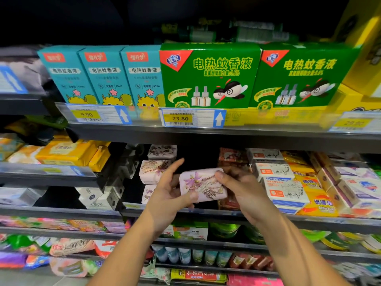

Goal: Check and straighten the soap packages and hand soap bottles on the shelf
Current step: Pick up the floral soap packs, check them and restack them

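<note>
— Before the soap shelf (214, 213) front edge, where's the floral soap package (203, 186)?
— Off the shelf, tilted, between both hands.
— How is it held?
— Left hand (169, 188) cups its left end, thumb on the face, forefinger straight up. Right hand (241, 186) pinches the right end. Matching packages (155, 169) are stacked behind, just left.

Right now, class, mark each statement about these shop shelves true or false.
1. Both the left hand and the right hand hold the pink flower-printed wrapped soap bar. True.
2. The green cardboard boxes stand lower than that bar. False: they stand higher up.
3. The yellow price tag under the green boxes reads 9.90. False: it reads 23.80.
4. The white Goat Soap packs lie right of the held bar. True.
</note>
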`<control>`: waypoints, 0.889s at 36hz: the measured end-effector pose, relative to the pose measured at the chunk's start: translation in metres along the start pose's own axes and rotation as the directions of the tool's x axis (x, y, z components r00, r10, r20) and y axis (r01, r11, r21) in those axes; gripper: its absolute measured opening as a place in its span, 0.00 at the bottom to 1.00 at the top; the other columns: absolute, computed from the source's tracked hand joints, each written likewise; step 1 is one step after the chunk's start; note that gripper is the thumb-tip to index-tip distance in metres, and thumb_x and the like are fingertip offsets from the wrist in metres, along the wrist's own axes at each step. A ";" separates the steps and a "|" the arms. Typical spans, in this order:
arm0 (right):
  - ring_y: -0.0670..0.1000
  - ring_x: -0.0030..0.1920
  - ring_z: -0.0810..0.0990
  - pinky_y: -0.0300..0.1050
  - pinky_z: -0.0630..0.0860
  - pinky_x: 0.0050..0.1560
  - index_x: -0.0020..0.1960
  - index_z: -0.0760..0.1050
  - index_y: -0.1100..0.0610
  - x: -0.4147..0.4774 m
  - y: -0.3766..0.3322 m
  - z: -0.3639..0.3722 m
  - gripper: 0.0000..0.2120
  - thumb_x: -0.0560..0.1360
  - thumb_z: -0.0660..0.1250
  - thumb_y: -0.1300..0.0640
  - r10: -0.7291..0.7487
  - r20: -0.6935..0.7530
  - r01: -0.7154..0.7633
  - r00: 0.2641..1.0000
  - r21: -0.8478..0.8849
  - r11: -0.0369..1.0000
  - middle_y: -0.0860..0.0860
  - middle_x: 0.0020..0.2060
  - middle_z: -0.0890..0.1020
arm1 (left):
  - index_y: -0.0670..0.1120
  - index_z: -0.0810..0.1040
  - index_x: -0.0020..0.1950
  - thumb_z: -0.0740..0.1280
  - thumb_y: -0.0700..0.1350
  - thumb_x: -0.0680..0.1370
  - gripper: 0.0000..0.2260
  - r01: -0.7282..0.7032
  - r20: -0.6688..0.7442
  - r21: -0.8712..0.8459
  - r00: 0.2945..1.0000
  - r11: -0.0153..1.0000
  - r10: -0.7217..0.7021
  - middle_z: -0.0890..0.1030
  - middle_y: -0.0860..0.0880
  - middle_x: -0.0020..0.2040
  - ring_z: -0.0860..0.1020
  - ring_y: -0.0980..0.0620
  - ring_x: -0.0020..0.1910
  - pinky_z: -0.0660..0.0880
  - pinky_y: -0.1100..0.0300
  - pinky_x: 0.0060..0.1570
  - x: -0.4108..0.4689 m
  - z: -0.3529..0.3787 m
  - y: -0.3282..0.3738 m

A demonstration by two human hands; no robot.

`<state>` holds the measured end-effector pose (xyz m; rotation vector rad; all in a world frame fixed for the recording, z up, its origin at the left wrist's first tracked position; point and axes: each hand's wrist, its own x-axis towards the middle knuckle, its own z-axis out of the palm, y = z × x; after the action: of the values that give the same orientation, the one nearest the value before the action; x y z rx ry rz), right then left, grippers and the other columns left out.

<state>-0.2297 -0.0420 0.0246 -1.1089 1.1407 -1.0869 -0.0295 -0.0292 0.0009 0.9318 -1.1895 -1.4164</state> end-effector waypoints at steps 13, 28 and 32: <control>0.58 0.40 0.85 0.42 0.82 0.32 0.59 0.79 0.56 -0.007 -0.008 0.005 0.15 0.79 0.65 0.47 0.239 0.153 -0.237 0.959 -0.034 0.971 0.59 0.44 0.86 | 0.66 0.76 0.62 0.77 0.58 0.66 0.25 -0.379 0.138 0.563 0.919 0.734 0.369 0.72 0.51 0.68 0.71 0.59 0.68 0.70 0.69 0.61 -0.006 -0.021 0.002; 0.46 0.55 0.82 0.52 0.79 0.60 0.60 0.77 0.44 -0.020 0.012 0.008 0.23 0.69 0.80 0.55 -0.101 0.280 0.212 0.955 -0.402 0.891 0.44 0.53 0.83 | 0.53 0.79 0.53 0.76 0.58 0.65 0.20 -0.266 0.015 0.462 0.956 0.846 0.292 0.81 0.52 0.47 0.80 0.54 0.44 0.75 0.62 0.41 -0.015 0.003 0.024; 0.42 0.53 0.83 0.38 0.79 0.53 0.58 0.77 0.46 -0.023 0.019 0.017 0.23 0.70 0.77 0.65 -0.110 0.289 0.199 0.951 -0.298 0.934 0.46 0.50 0.84 | 0.55 0.79 0.49 0.77 0.59 0.64 0.17 -0.339 0.116 0.619 0.932 0.709 0.344 0.78 0.57 0.46 0.78 0.54 0.46 0.74 0.63 0.41 -0.009 0.015 0.033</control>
<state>-0.2135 -0.0152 0.0103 -1.5788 1.0483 -0.8505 -0.0352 -0.0170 0.0359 1.0843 -1.7845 -0.6990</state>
